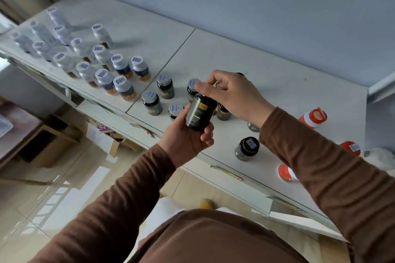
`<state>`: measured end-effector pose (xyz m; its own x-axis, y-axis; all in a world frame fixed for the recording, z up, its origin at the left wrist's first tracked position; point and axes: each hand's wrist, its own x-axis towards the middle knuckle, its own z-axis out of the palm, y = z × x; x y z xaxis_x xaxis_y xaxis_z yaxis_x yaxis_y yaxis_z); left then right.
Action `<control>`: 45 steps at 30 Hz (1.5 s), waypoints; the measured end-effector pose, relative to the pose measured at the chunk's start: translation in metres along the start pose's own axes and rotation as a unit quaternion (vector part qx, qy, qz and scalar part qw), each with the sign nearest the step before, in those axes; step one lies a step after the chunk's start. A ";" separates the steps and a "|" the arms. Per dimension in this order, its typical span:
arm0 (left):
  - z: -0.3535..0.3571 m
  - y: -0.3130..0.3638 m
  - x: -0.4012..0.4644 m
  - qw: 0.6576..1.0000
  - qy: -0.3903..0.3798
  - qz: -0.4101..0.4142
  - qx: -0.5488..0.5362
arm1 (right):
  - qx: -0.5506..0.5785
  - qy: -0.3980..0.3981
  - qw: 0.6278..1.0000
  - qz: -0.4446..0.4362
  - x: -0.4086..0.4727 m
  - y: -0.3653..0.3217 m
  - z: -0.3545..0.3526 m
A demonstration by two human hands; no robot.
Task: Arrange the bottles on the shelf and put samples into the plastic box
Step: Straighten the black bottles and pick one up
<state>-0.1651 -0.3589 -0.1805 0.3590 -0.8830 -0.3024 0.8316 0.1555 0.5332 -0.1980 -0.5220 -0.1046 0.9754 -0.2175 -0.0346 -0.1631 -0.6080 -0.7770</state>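
Item: small dark glossy glass-like bottle with dark label [199,113], frame centre, above white shelf [267,79] | left hand [188,134] grips its lower body | right hand [233,94] fingers curled at cap, contact unclear | likely light, rigid, slippery, breakable; hold mid-body.

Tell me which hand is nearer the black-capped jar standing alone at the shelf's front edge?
Left. The left hand holds a dark bottle just beside the jar; the right hand is farther back.
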 end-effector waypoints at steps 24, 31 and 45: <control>-0.033 -0.007 -0.016 0.487 0.226 0.086 0.839 | -0.284 -0.091 0.950 -0.087 -0.016 0.066 0.047; -0.021 -0.002 -0.014 0.458 0.234 0.083 0.854 | -0.265 -0.122 0.954 -0.069 -0.017 0.066 0.043; 0.011 0.046 0.043 0.466 0.226 0.127 0.846 | -0.336 -0.133 0.932 -0.027 0.033 0.092 0.007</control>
<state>-0.1156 -0.3946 -0.1605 0.7259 -0.6877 0.0089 -0.6488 -0.6804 0.3407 -0.1801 -0.5791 -0.1814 0.9724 -0.0307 -0.2312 -0.0820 -0.9731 -0.2155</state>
